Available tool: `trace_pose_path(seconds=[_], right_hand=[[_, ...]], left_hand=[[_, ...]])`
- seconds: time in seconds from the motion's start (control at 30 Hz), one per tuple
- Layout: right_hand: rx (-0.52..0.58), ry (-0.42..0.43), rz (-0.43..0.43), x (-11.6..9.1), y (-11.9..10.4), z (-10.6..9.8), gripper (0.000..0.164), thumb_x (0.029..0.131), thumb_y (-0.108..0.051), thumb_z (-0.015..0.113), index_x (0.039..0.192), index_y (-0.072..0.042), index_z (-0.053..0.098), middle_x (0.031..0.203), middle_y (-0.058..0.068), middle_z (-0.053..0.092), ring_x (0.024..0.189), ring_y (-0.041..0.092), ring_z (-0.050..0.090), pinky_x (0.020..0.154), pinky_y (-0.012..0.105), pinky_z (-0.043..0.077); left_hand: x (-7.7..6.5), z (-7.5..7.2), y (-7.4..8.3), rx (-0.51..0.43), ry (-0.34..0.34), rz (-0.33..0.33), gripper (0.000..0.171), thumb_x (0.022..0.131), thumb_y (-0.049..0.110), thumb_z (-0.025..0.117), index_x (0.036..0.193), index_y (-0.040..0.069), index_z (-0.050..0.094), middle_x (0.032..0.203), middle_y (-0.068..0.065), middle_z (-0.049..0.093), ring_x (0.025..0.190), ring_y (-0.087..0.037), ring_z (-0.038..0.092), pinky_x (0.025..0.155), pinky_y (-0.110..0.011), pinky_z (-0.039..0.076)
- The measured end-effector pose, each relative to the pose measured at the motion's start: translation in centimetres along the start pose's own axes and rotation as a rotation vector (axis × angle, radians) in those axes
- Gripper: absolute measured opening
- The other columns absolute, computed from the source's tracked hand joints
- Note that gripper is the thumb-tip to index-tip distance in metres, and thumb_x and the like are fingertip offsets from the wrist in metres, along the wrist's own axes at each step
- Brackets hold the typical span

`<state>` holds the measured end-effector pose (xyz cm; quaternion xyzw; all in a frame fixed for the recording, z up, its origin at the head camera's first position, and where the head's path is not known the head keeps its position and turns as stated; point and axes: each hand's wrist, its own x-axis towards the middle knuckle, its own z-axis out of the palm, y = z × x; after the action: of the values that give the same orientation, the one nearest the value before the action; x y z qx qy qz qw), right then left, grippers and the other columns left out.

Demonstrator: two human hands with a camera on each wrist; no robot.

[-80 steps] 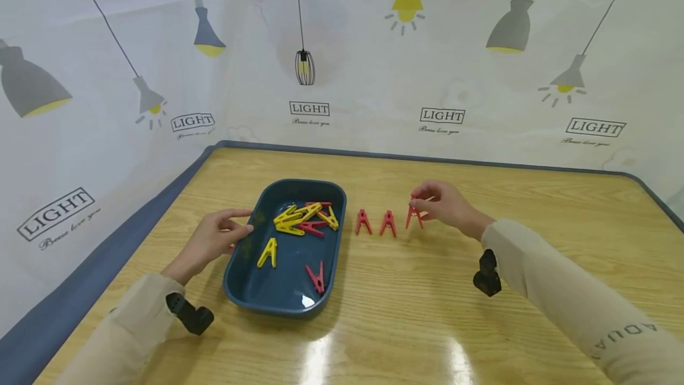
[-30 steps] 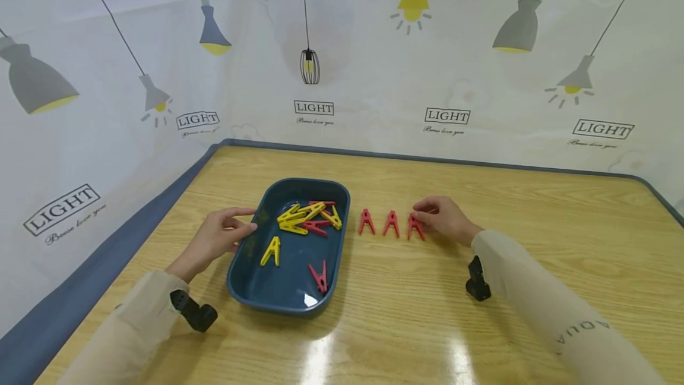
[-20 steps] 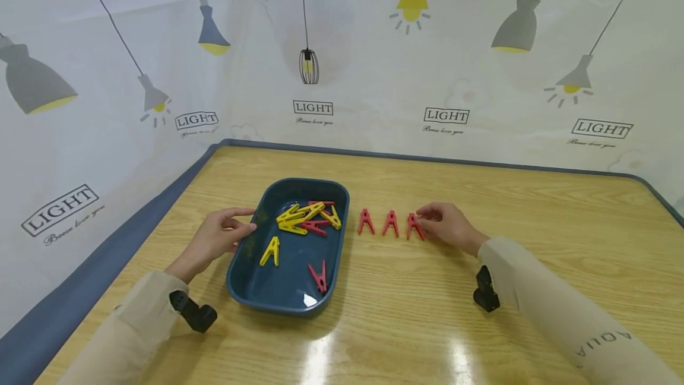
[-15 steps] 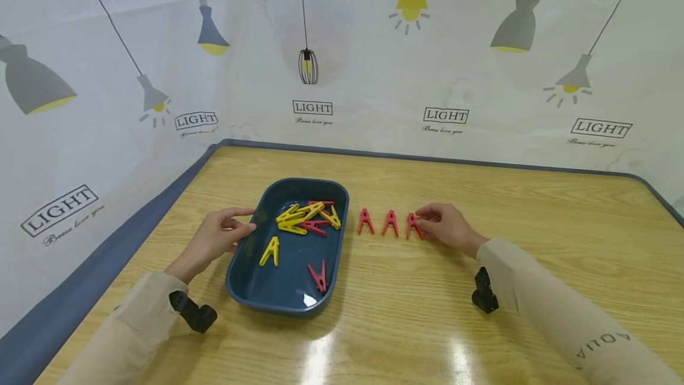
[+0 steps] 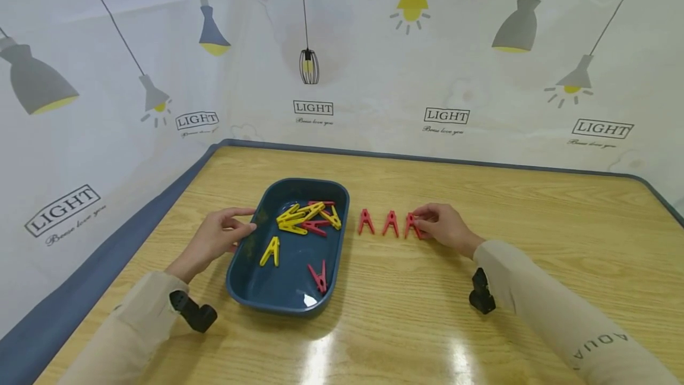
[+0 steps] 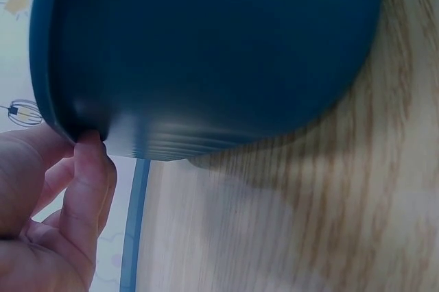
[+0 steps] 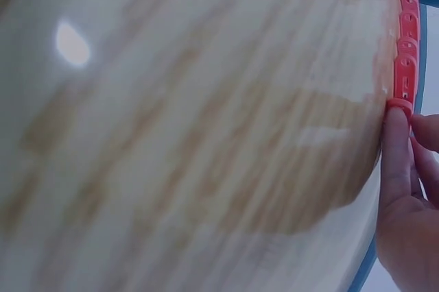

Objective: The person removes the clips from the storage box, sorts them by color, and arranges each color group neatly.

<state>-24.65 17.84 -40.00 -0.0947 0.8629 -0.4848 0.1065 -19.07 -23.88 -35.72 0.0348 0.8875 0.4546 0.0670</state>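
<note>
Red clip (image 5: pixel 410 218) at the right-hand end of a row of three has its narrow end pointing toward the back wall and its two spread legs toward the person, so that its long axis runs up the head view in an A shape; whether it stands or lies flat I cannot tell. It is on the wood-grained surface (image 5: pixel 395 290), to the right of the blue tray (image 5: pixel 267 287). The right hand (image 5: pixel 443 226) pinches this clip at its right side, thumb and fingertips drawn together there.

Beside it, apart from it and from each other, the middle clip (image 5: pixel 392 218) and the left clip (image 5: pixel 366 217), both red, point the same way, their axes close to parallel. The left clip is nearest the tray.

At the tray's left side, the left hand (image 5: pixel 212 235) grips the rim between thumb and fingers. The tray's long axis runs away from the person, its far end leaning slightly right. Inside, a single yellow clip (image 5: pixel 274 244) has its narrow end facing away, while a lone red one (image 5: pixel 320 281) near the close right corner is reversed, legs spread away. Farther back, yellow and red clips overlap in a heap (image 5: pixel 309 212), pointing various ways.
</note>
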Motion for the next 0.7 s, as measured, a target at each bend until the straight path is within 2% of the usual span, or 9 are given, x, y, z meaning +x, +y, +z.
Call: trace_pose_path(seconds=[0.33, 0.5, 0.7], right_hand=[[0.013, -0.046, -0.033, -0.6, -1.0, -1.0, 0.03, 0.089, -0.005, 0.051, 0.116, 0.009, 0.049, 0.102, 0.021, 0.054, 0.085, 0.026, 0.057, 0.069, 0.033, 0.051], [0.059, -0.076, -0.049, -0.9, -2.7, -1.1, 0.033, 0.089, -0.008, 0.053, 0.117, 0.009, 0.048, 0.106, 0.022, 0.052, 0.089, 0.033, 0.055, 0.071, 0.037, 0.05], [0.08, -0.132, -0.088, -1.2, -5.3, -0.2, 0.032, 0.088, -0.007, 0.053, 0.116, 0.008, 0.05, 0.102, 0.02, 0.054, 0.089, 0.037, 0.054, 0.073, 0.042, 0.049]], left_hand=[[0.0, 0.0, 0.1, 0.004, -0.003, -0.01, 0.047, 0.087, 0.024, 0.057, 0.129, 0.006, 0.046, 0.099, -0.02, 0.059, 0.081, -0.023, 0.058, 0.065, -0.036, 0.051], [-0.1, -0.1, 0.2, 0.009, -0.005, -0.01, 0.047, 0.087, 0.025, 0.057, 0.129, 0.005, 0.046, 0.099, -0.02, 0.059, 0.08, -0.022, 0.058, 0.066, -0.036, 0.051], [-0.2, -0.1, 0.3, -0.005, -0.012, -0.006, 0.048, 0.087, 0.023, 0.057, 0.129, 0.004, 0.045, 0.099, -0.021, 0.058, 0.08, -0.024, 0.058, 0.065, -0.036, 0.051]])
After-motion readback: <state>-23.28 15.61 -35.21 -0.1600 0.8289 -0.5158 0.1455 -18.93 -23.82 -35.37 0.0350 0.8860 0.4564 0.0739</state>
